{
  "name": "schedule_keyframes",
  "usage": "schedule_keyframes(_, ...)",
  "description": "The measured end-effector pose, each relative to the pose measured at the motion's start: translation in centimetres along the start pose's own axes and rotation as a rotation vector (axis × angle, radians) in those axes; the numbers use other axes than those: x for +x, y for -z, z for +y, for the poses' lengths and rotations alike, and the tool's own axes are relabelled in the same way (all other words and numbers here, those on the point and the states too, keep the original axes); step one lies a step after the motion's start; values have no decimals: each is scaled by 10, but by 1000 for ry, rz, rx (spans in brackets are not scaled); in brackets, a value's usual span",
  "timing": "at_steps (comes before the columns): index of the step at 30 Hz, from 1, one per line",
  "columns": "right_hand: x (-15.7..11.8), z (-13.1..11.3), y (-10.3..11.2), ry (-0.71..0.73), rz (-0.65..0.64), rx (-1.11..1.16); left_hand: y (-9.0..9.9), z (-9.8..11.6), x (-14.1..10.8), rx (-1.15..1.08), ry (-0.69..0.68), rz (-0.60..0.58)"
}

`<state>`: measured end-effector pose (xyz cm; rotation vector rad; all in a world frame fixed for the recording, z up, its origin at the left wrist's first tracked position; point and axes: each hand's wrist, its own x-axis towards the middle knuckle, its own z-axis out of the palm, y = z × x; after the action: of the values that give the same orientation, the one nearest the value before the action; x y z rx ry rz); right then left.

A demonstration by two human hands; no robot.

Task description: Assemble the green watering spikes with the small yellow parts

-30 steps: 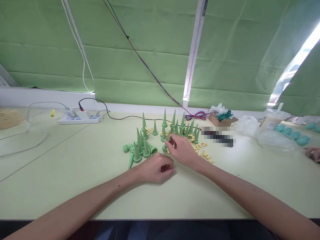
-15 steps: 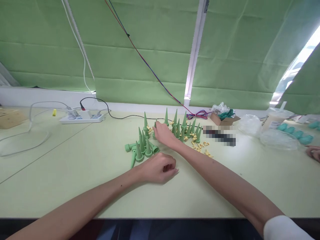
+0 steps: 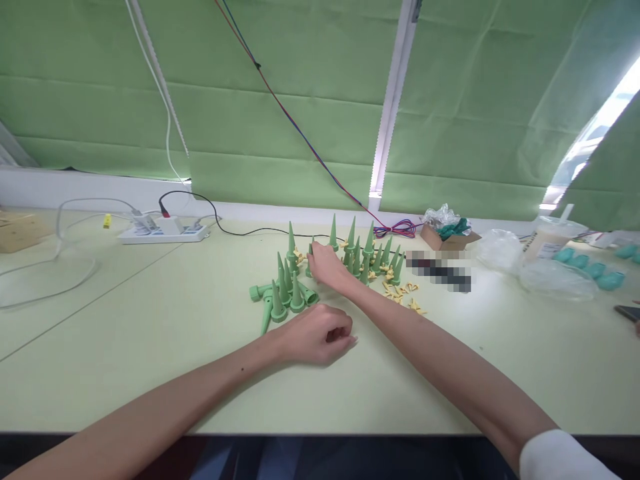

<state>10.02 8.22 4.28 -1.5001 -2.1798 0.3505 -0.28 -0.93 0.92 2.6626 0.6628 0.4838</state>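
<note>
Several green plastic cone-shaped spikes (image 3: 279, 307) stand or lie in a cluster on the table. My right hand (image 3: 327, 265) reaches in among them, its fingers closed around a green spike (image 3: 310, 260) that they partly hide. Small yellow plastic pieces (image 3: 395, 292) are scattered to the right of the cluster, and others sit on or between the spikes. Nearer to me, my left hand (image 3: 317, 335) rests curled on the tabletop, just in front of the spikes. Its loosely closed fingers show a dark hollow with nothing visible inside.
A white power strip (image 3: 163, 232) with cables lies at the back left. Toward the right are a small cardboard box (image 3: 447, 238), a lidded drink cup (image 3: 547, 240), clear plastic bags (image 3: 555, 279) and teal pieces (image 3: 595, 269). A dark flat object (image 3: 627, 313) by another person's hand shows at the right edge.
Both my hands keep practically the same place and pose. At the right edge, the other person's hand has shifted and a dark flat object now shows there. The view has tilted very slightly.
</note>
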Motion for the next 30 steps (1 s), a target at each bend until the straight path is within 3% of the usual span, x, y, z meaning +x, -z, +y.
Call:
schedule_keyframes(8, -2, -3, 1, -11, 8, 20, -1, 0, 0, 7, -12, 7)
schedule_keyframes(15, -30, -14, 12, 106, 175, -119, 0, 0, 0, -14, -4, -3)
schedule_keyframes(20, -47, -12, 12, 169, 48, -212, 0, -1, 1, -25, -14, -7)
schedule_keyframes(26, -54, 0, 9, 123, -122, -55, 0, 0, 1, -19, -37, -13)
schedule_keyframes(30, -55, 9, 5, 93, -163, 6, -1, 2, 1, -34, -35, -28)
